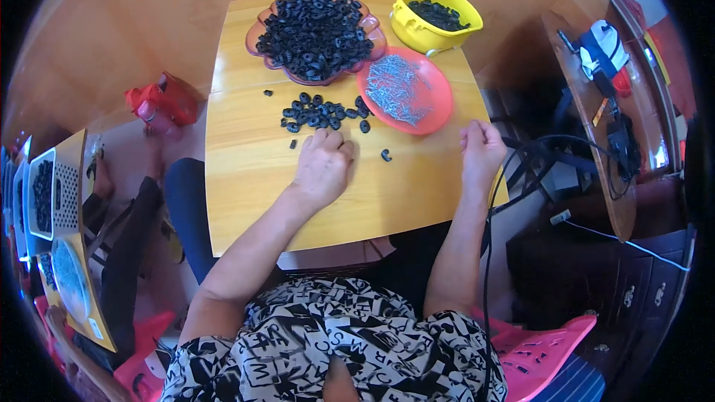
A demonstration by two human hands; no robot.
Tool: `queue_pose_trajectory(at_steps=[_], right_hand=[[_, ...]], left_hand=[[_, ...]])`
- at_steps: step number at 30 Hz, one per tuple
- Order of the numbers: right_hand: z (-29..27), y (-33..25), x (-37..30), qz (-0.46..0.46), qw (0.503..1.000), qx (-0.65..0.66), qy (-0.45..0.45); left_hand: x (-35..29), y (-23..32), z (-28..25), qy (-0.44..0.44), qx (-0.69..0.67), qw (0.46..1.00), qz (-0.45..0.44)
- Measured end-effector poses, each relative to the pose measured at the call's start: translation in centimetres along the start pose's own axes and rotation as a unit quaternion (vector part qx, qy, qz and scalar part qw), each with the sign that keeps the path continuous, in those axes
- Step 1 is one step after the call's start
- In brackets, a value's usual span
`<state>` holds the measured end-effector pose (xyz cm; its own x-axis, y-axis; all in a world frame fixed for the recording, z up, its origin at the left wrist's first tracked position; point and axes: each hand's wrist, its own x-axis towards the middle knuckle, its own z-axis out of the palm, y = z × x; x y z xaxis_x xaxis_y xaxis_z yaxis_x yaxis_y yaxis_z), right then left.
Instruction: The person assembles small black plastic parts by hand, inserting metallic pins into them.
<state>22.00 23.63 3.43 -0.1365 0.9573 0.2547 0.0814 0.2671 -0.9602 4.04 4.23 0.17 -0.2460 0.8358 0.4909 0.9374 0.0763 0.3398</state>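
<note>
My left hand (325,165) rests on the wooden table with its fingers curled, at the near edge of a loose group of small black plastic parts (319,112). Whatever its fingertips hold is hidden beneath them. Near the table's right edge, my right hand (482,150) is closed with thumb and fingers together; anything between them is too small to make out. Between the hands lies a single curved black part (386,155). Beyond them a red plate (439,93) carries many thin silvery metal pins or screws (398,88).
A reddish bowl (257,43) heaped with black parts stands at the back, beside a yellow tub (406,26) holding more. Black cables (551,141) run past the table's right edge. At left, another person's legs (126,253) show near a table with a white basket (68,193).
</note>
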Motion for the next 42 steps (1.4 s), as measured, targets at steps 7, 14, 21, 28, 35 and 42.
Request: queue_pose_trajectory(at_steps=[7, 14, 21, 28, 35, 42], right_hand=[[-1.3, 1.0, 1.0, 0.025, 0.999, -0.007, 0.022], [-0.1, 0.1, -0.4, -0.025, 0.850, -0.501, -0.162], [0.2, 1.9, 0.0, -0.007, 0.824, -0.531, -0.195], [2.8, -1.6, -3.5, -0.019, 0.978, -0.083, -0.190], [8.2, -5.2, -10.3, 0.025, 0.921, 0.099, -0.376], [8.6, -5.5, -10.8, 0.081, 0.902, 0.125, -0.406]], left_hand=[[-1.4, 0.2, -0.9, -0.052, 0.017, 0.998, 0.009], [-4.7, -1.6, -3.4, 0.066, -0.550, 0.740, -0.381], [-5.4, -3.1, -4.1, 0.068, -0.803, 0.519, -0.286], [-5.7, -2.9, -3.6, 0.085, -0.817, 0.509, -0.257], [-5.5, -2.5, -3.6, 0.057, -0.812, 0.519, -0.262], [-5.4, -3.1, -3.6, 0.049, -0.842, 0.455, -0.288]])
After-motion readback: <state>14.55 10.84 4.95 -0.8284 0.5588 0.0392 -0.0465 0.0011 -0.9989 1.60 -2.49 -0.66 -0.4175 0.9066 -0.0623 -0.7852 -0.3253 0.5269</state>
